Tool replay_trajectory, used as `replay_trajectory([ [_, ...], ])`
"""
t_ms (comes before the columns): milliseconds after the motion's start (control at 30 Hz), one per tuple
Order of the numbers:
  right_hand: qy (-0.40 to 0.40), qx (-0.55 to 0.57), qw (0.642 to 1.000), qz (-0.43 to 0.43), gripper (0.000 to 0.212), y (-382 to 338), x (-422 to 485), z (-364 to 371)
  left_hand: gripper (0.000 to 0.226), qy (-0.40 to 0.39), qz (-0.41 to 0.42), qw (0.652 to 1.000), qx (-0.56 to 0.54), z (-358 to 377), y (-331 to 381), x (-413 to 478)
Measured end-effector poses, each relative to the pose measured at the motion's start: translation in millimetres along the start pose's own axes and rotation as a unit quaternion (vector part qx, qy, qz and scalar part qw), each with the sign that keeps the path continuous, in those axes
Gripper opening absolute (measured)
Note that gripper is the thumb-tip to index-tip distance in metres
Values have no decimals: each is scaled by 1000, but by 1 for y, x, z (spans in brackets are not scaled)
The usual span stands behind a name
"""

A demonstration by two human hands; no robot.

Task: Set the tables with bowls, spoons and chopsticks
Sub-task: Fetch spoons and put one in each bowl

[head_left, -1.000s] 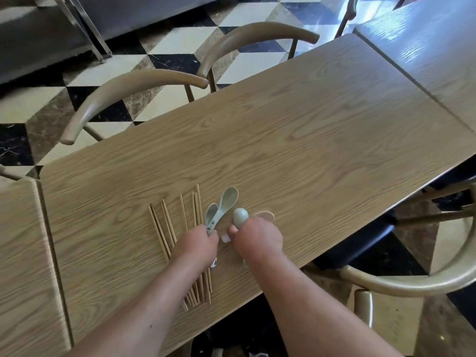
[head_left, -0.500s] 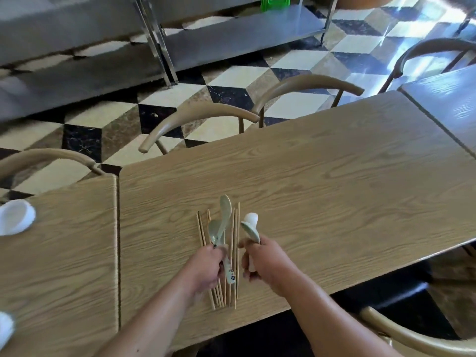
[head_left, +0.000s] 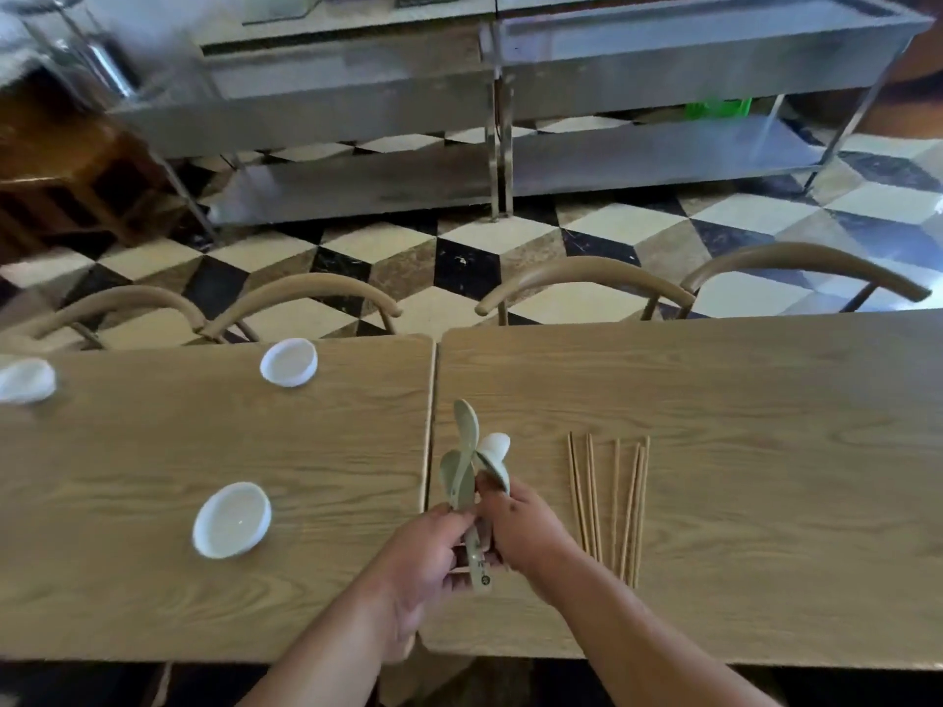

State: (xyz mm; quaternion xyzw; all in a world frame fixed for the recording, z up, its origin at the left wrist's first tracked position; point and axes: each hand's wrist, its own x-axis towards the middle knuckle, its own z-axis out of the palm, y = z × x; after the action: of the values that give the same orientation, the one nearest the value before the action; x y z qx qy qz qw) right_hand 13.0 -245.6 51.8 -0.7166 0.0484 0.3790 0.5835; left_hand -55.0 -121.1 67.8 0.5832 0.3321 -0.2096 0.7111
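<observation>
While chopsticks [head_left: 633,502] lie on table [head_left: 765,400], L hand [head_left: 423,558] & R hand [head_left: 525,528]: grip clenched round spoons [head_left: 467,451], both.

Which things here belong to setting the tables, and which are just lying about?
Belonging: spoons, gripped in left hand and right hand; chopsticks on the right table; three white bowls on the left table.
Just about: chairs; steel shelving; green item.
</observation>
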Motion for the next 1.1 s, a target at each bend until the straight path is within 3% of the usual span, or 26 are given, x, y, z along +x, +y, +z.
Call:
replay_trajectory([
  [400, -22, -4, 999, 42, 47, -10, -7, 352, 37, 2, 89, 994, -70, -321, -49, -113],
  [533, -29, 4, 999, 46, 42, -22, -13, 422, 35, 10, 97, 992, -81, -389, -55, -130],
  [733, -5, -10, 999, 48, 42, -32, -4, 438, 35, 27, 117, 992, -48, -419, -57, -121],
  [867, 15, -20, 998, 50, 36, -29, 15, 415, 33, 97, 98, 989, -46, -424, -60, -104],
  [967, 32, -117, 987, 109, 35, -18, 41, 392, 32, 129, 87, 988, -16, -434, -63, -91],
  [1100, -35, -193, 961, 194, 29, -11, 74, 376, 31, 153, 59, 986, -10, -445, -64, -80],
])
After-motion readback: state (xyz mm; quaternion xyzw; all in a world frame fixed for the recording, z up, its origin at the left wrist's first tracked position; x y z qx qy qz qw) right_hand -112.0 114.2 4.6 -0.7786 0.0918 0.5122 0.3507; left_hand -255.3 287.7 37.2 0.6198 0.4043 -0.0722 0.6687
